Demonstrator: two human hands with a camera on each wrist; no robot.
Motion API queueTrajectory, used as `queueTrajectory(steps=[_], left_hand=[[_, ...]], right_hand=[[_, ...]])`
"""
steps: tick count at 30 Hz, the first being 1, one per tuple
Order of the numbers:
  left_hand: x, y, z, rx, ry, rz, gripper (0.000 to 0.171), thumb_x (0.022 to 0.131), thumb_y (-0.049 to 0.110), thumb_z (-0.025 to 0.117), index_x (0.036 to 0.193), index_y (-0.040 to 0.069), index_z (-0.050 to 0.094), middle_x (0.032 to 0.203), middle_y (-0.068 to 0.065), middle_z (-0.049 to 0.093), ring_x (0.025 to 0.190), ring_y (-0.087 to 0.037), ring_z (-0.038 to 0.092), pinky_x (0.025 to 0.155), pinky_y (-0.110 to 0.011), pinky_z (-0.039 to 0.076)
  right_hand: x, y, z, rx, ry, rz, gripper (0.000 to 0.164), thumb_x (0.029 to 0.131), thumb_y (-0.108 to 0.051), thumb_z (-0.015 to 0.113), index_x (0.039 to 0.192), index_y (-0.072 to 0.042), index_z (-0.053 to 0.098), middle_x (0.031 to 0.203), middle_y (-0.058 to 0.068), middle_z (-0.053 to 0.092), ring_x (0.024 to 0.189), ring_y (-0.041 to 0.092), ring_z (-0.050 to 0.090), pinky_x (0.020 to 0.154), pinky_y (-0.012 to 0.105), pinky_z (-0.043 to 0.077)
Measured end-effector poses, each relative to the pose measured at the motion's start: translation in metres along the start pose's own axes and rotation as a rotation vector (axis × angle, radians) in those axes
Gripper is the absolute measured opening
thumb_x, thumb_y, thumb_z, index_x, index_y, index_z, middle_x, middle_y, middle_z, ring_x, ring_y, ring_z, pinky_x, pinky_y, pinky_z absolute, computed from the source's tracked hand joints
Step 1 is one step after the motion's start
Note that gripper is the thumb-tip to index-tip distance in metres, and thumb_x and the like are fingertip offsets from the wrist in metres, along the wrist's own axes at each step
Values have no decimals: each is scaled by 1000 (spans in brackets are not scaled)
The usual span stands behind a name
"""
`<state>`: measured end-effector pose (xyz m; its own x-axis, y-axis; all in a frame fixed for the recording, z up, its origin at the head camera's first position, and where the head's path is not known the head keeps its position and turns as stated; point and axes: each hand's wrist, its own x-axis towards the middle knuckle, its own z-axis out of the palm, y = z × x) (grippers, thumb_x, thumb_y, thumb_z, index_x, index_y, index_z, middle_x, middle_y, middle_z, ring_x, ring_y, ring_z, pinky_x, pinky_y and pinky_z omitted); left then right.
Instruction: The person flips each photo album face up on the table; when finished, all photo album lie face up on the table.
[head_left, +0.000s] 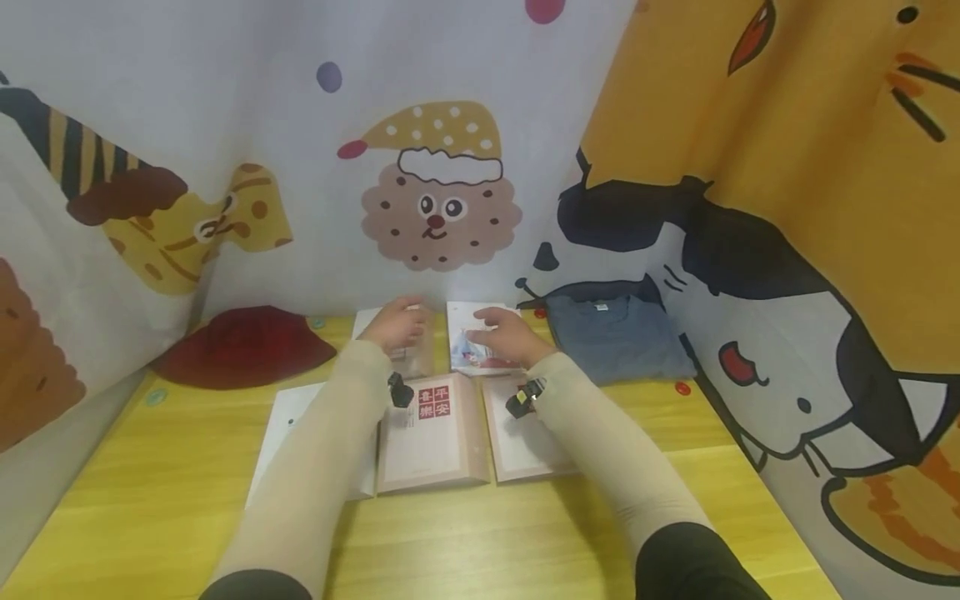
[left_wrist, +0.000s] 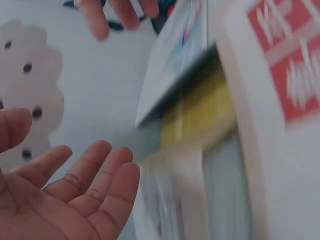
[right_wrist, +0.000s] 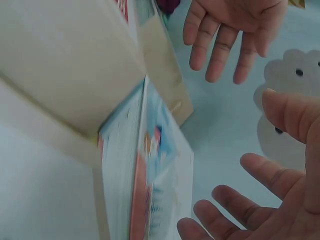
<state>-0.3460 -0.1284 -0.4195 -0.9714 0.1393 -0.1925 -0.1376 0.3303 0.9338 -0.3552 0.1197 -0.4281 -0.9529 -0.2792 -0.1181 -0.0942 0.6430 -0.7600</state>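
My left hand (head_left: 401, 323) hovers over a pale book (head_left: 422, 360) at the back of the table. In the left wrist view that hand (left_wrist: 80, 195) has its fingers extended and spread, with nothing in them. My right hand (head_left: 512, 335) is above a white book with a blue picture (head_left: 459, 346). The right wrist view shows this hand (right_wrist: 260, 205) with spread fingers beside the same book (right_wrist: 167, 165), holding nothing. Nearer me lie a book with red square characters (head_left: 420, 446), a white book (head_left: 277, 421) left of it and a pale book (head_left: 525, 454) partly under my right wrist.
A dark red hat (head_left: 243, 346) lies at the back left of the yellow table (head_left: 420, 550). At the back right is a folded grey-blue shirt (head_left: 622, 342). A cartoon-printed curtain (head_left: 285, 150) hangs right behind the table.
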Motion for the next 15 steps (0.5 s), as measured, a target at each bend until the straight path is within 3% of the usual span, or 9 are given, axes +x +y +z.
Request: queueTrajectory(steps=[6, 10, 15], left_hand=[[0, -21, -35, 24, 81, -64, 63, 111, 27, 43, 168, 11, 24, 162, -26, 42, 145, -43, 48, 117, -53, 47], [-6, -30, -55, 36, 95, -78, 65, 111, 23, 39, 169, 7, 16, 161, -31, 39, 145, -46, 45, 117, -55, 46], [-8, -44, -77, 145, 105, -116, 64, 111, 21, 38, 169, 7, 15, 163, -31, 36, 148, -48, 41, 121, -58, 40]], right_hand=[[-1, -16, 12, 58, -38, -25, 61, 102, -39, 70, 156, -18, 51, 161, 16, 46, 140, 38, 54, 100, 47, 61], [1, -24, 20, 19, -60, -54, 62, 102, -38, 69, 157, -15, 50, 161, 17, 46, 142, 37, 52, 109, 49, 54], [4, -34, 29, -9, -90, -94, 67, 101, -38, 69, 158, -12, 47, 160, 20, 46, 140, 38, 54, 112, 51, 51]])
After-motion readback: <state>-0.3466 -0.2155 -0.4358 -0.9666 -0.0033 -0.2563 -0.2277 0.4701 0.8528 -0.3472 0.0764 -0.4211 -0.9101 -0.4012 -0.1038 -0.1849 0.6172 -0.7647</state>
